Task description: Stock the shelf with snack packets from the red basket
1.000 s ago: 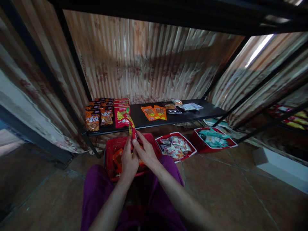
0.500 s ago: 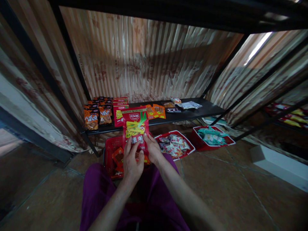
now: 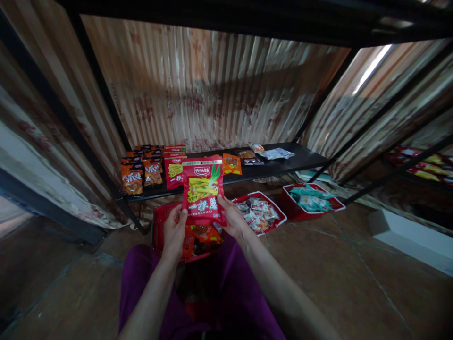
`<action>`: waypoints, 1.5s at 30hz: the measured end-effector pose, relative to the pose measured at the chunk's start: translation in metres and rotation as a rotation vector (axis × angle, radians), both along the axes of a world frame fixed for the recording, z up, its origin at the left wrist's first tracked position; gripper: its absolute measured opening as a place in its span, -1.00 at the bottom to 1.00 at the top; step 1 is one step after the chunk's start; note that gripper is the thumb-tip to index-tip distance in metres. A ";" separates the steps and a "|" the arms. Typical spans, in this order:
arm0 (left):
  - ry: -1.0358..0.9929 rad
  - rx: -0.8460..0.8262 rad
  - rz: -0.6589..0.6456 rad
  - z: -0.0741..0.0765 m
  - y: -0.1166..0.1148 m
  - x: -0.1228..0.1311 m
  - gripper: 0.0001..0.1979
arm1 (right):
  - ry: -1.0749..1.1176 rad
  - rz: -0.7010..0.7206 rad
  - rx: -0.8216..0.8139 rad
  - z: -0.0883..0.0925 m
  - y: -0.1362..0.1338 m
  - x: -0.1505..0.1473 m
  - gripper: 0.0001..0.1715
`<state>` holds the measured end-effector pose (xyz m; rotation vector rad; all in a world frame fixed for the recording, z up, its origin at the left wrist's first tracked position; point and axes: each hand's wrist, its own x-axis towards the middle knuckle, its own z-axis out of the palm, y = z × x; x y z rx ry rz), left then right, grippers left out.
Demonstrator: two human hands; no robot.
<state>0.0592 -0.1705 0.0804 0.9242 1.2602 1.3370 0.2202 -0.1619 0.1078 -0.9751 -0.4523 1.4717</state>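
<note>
A red snack bag [image 3: 203,191] with yellow sticks and a green onion printed on it is held upright in front of me. My left hand [image 3: 175,230] pinches its lower left edge. At its right edge, my right hand [image 3: 231,216] grips it with the thumb on the front. Right below the bag is a red basket [image 3: 158,222] holding orange snack packets [image 3: 203,234]. Matching red bags [image 3: 173,170] stand in a row on the black shelf [image 3: 300,160] behind, partly covered by the held bag.
Orange-black snack bags [image 3: 132,177] fill the shelf's left end. Orange packets [image 3: 231,164] and a white packet [image 3: 277,154] lie farther right. Two more red baskets stand on the floor, one with white packets [image 3: 260,213], one with teal packets [image 3: 311,198]. A black post [image 3: 97,80] rises at left.
My left hand has moved from the bag's front to its left edge, uncovering the printed lettering. The bag now sits slightly farther right in view.
</note>
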 end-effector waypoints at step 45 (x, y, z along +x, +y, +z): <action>-0.387 -0.284 0.072 -0.026 0.000 0.018 -0.73 | -0.092 0.176 0.007 -0.052 -0.026 0.011 -0.51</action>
